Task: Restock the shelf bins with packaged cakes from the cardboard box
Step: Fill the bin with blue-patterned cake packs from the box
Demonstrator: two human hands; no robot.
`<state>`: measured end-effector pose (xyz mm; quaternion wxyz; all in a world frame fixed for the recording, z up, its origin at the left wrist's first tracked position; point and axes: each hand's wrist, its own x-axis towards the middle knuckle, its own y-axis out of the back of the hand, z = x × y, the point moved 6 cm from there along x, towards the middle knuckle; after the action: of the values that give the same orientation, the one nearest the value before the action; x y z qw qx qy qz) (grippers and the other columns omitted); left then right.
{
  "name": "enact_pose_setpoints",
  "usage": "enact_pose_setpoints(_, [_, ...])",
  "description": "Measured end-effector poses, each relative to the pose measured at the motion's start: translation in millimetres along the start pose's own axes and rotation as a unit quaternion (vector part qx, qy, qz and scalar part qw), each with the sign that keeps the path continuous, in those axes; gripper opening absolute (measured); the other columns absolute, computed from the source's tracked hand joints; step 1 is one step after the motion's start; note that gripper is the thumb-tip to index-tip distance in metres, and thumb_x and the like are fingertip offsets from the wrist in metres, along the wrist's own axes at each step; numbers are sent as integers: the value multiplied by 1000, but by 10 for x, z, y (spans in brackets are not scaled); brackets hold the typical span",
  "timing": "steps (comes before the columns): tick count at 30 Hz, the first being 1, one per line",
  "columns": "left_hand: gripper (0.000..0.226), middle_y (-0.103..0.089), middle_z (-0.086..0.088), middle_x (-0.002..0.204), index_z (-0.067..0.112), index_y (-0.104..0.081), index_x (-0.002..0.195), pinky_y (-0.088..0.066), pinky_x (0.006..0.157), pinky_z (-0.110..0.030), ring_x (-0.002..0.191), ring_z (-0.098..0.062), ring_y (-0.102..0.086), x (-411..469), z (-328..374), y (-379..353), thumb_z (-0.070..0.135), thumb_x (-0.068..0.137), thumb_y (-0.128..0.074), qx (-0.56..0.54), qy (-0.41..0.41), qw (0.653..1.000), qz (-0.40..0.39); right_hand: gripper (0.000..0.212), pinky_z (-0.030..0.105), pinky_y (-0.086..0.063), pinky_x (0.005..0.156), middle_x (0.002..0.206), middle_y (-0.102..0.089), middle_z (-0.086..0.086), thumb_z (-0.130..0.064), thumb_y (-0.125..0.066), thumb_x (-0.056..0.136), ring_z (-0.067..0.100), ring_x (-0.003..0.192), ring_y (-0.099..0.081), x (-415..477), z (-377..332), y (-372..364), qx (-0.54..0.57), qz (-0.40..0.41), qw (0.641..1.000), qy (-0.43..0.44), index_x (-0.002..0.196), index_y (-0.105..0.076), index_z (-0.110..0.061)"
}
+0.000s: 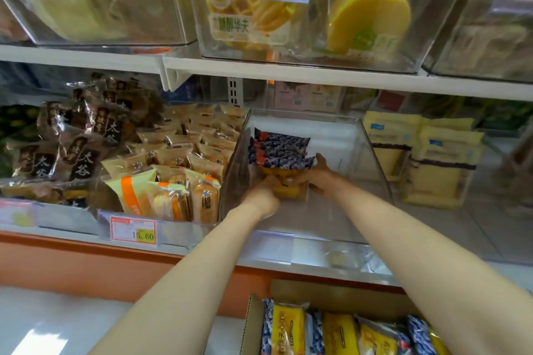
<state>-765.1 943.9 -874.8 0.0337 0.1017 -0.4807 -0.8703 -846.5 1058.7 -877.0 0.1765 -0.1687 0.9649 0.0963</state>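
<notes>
This is a shop aisle with white shelves (288, 72) carrying rows of clear plastic bins, and an orange strip (86, 256) runs under the lower shelf's front edge. Both bare arms reach into one clear bin (302, 114) in the middle of the lower shelf. Its left wall stands just beside a bin of orange-striped packs (161, 196) with a price tag (133, 230) on the front. Pale yellow bags (432, 158) sit beyond its right wall.

The cakes (281, 153) stand against the bin's left wall. The bin's pale floor shows to their right and in front, up to the low front lip. The upper shelf hangs close over the back of the bin.

The left hand (264, 190) curls its fingers round the yellow lower ends of the cakes. The right hand (320, 179) grips the same bundle from the right, thumb raised against the blue wrappers. The packs stand on end, long axis nearly upright and leaning back a little, with the blueberry-printed ends up.

Below the shelf edge, the open cardboard box (253, 326) holds more of the same packs (340, 331) side by side, lengthwise toward the shelf.
</notes>
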Motion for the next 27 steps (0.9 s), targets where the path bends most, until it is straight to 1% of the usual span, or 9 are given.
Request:
enact_pose_setpoints(2, [32,-54,-8,128,18,-52,122,-46,94,-33,112,-28,-54,-25,1,18,11,91,-43,3,-8,1000,4,137,50,-37,107,150,-33,10,9,-84,52,30,134,-37,57,-29,-61,38,-21,999,15,150,8,-19])
enact_pose_setpoints(4, [33,-53,-8,129,18,-52,123,-44,93,-32,113,-29,-53,-43,-9,28,12,92,-44,12,-10,1000,4,122,49,-38,107,144,-41,11,16,-79,56,30,131,-41,12,-119,-137,53,-40,997,43,149,-7,-16])
enact_pose_setpoints(7, [29,-55,-9,127,18,-54,120,-45,91,-32,111,-30,-55,-41,-41,39,16,93,-45,20,3,1000,10,123,50,-44,102,135,-52,11,3,-89,37,29,125,-50,155,-92,-191,47,-95,991,77,142,-28,-13])
enact_pose_setpoints(9, [28,-56,-10,126,16,-54,119,-44,88,-32,111,-31,-55,-54,-17,44,16,93,-45,23,8,1000,11,135,49,-45,101,136,-52,11,-4,-92,28,27,123,-51,167,-34,-171,34,-115,990,69,144,-24,-15])
enact_pose_setpoints(12, [31,-56,-11,126,15,-52,124,-43,82,-29,108,-31,-55,-92,37,38,13,94,-44,38,-2,999,2,117,47,-44,103,138,-46,9,13,-82,50,28,126,-46,8,-87,-149,33,-88,994,55,144,-18,-14])
enact_pose_setpoints(14, [35,-52,-11,130,16,-49,129,-42,83,-28,112,-31,-53,-142,78,15,14,94,-47,42,-10,999,-16,115,49,-41,104,141,-42,8,18,-76,59,29,129,-42,33,-84,-143,51,-73,995,46,146,-10,-18])
enact_pose_setpoints(19, [45,-42,-11,140,16,-40,137,-40,92,-29,120,-31,-48,-157,62,31,16,93,-50,37,-8,999,-10,111,47,-35,109,147,-37,8,20,-72,63,28,134,-37,45,-185,-158,67,-68,993,70,149,-9,-15])
enact_pose_setpoints(22, [41,-43,-10,139,17,-43,135,-40,91,-28,119,-30,-48,-163,55,46,18,94,-49,37,-5,999,-10,118,48,-33,111,156,-19,2,10,-74,69,26,139,-28,50,-161,-93,97,-62,991,68,150,3,-25])
enact_pose_setpoints(27, [38,-51,-10,133,18,-48,132,-40,85,-27,114,-30,-52,-180,126,40,17,94,-46,39,-34,999,-9,97,43,-44,101,152,-31,6,5,-71,76,25,131,-41,22,-280,-194,159,-48,979,116,149,-12,-19])
